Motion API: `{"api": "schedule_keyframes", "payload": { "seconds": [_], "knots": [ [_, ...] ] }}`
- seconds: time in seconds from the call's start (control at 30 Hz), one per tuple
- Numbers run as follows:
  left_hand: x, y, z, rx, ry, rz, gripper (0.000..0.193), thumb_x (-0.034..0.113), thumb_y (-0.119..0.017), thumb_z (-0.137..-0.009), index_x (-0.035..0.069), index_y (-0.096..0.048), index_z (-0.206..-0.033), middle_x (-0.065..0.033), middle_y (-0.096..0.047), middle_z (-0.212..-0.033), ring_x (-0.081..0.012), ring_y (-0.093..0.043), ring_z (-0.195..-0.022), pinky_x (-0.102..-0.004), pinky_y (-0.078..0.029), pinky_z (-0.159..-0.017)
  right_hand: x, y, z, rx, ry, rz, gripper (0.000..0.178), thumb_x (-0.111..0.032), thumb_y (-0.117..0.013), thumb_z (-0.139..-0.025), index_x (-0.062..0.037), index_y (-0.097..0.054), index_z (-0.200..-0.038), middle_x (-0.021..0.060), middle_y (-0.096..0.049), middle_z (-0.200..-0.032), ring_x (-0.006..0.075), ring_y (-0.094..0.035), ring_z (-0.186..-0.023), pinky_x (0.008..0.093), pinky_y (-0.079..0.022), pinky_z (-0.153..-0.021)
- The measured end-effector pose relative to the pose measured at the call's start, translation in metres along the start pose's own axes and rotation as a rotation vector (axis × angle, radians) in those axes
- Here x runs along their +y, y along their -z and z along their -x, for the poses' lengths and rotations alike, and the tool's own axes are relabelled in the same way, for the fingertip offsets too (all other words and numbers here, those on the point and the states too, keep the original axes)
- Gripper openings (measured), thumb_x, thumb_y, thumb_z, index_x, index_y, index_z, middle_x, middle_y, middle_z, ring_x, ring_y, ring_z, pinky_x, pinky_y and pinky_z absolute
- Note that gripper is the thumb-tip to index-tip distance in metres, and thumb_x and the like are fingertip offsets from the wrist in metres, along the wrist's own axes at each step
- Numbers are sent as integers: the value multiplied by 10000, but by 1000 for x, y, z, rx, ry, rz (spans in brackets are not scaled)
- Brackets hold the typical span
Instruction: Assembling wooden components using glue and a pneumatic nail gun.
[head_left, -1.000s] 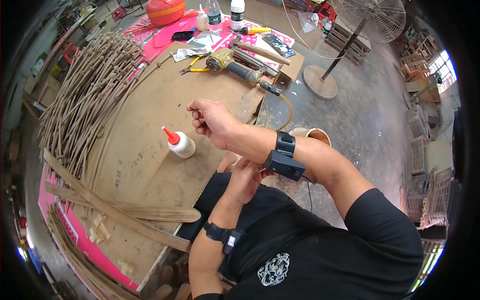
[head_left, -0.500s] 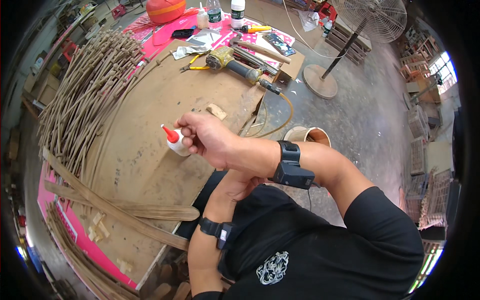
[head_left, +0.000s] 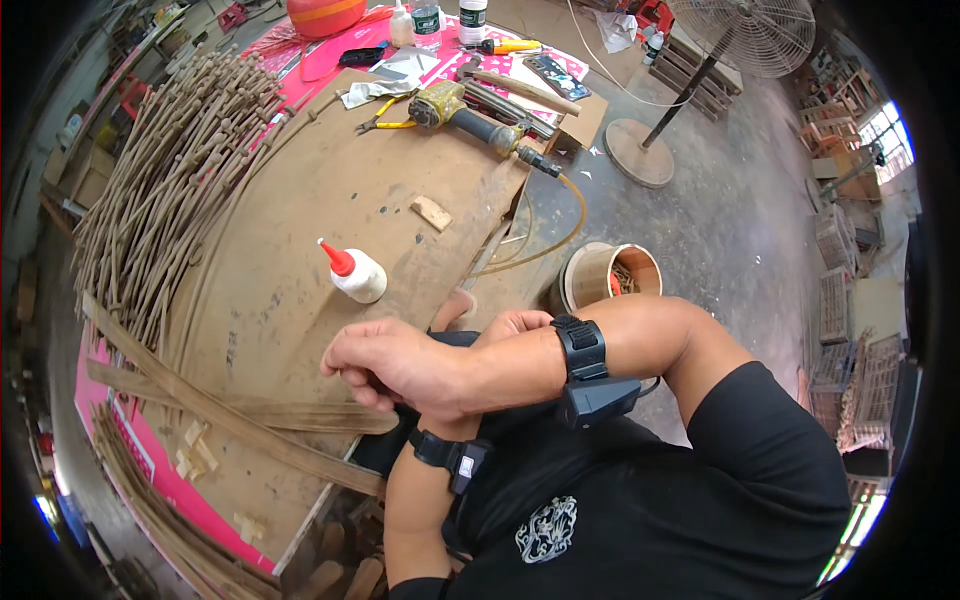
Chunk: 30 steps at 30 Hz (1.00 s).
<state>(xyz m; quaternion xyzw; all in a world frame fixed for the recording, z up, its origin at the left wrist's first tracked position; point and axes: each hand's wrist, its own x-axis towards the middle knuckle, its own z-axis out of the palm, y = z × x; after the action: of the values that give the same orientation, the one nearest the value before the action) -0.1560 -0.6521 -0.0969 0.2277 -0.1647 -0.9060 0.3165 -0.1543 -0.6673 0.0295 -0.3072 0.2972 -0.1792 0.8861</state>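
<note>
My right hand [head_left: 395,365] reaches across my body, over the left forearm, and hovers above the table's near edge. Its fingers curl inward; whatever they hold, if anything, is hidden. Beneath the right forearm my left hand [head_left: 515,325] shows only in part, with its fingers mostly covered. Just beyond the right hand a white squeeze bottle [head_left: 362,280] with a red pointed nozzle stands upright on the brown table board [head_left: 290,310], apart from both hands. A small wooden block [head_left: 432,212] lies farther back on the board.
Bundled thin wooden rods [head_left: 170,180] cover the left side, with flat wooden strips [head_left: 230,400] nearer. An air-powered tool [head_left: 450,112] with a yellow hose, pliers [head_left: 392,122] and a hammer [head_left: 525,90] lie at the back. A round bucket [head_left: 592,275] and fan [head_left: 645,150] stand to the right.
My right hand has left the squeeze bottle and come nearer to me, over the left forearm. The bottle stays standing on the board. My left hand has shifted right beneath the right forearm.
</note>
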Motion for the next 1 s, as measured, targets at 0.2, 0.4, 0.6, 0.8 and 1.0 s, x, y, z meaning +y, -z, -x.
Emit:
{"api": "schedule_keyframes", "payload": {
  "seconds": [0.2,0.4,0.6,0.8,1.0],
  "knots": [
    [18,-38,30,-88,-56,-166,310,33,-687,-1002,9,-658,-1310,-87,-750,-1176,-150,-732,-993,-298,-612,-876,17,-7,20,-33,-212,-101,177,-208,-619,-1018,-37,-640,-979,-19,-506,-688,107,-490,-555,270,-373,-471],
    [21,-40,44,-77,-279,-288,295,-10,-726,-973,-23,-719,-1267,-106,-725,-1226,-167,-696,-1120,-308,-564,-969,23,-24,31,-184,-244,-34,177,-208,-647,-985,-39,-654,-931,-26,-530,-676,93,-493,-545,259,-385,-490],
    [31,-36,51,-191,-313,-442,315,-12,-739,-966,-37,-727,-1280,-115,-698,-1256,-182,-671,-1165,-305,-534,-986,39,-26,40,-280,-237,-13,179,-234,-641,-941,-87,-607,-844,-27,-521,-699,92,-487,-547,265,-380,-478],
    [46,-39,51,-259,-319,-626,303,-6,-748,-954,-22,-753,-1256,-124,-723,-1235,-193,-681,-1157,-307,-536,-985,55,-25,42,-201,-268,53,222,-244,-653,-933,-93,-585,-784,-34,-502,-638,87,-461,-488,256,-352,-432],
    [49,-49,52,-252,-503,-906,266,7,-756,-945,11,-780,-1211,-108,-770,-1142,-199,-723,-1080,-318,-563,-954,62,-25,49,-278,-310,41,173,-197,-654,-984,-82,-651,-855,-46,-531,-657,67,-481,-507,242,-354,-442]
  ]
}}
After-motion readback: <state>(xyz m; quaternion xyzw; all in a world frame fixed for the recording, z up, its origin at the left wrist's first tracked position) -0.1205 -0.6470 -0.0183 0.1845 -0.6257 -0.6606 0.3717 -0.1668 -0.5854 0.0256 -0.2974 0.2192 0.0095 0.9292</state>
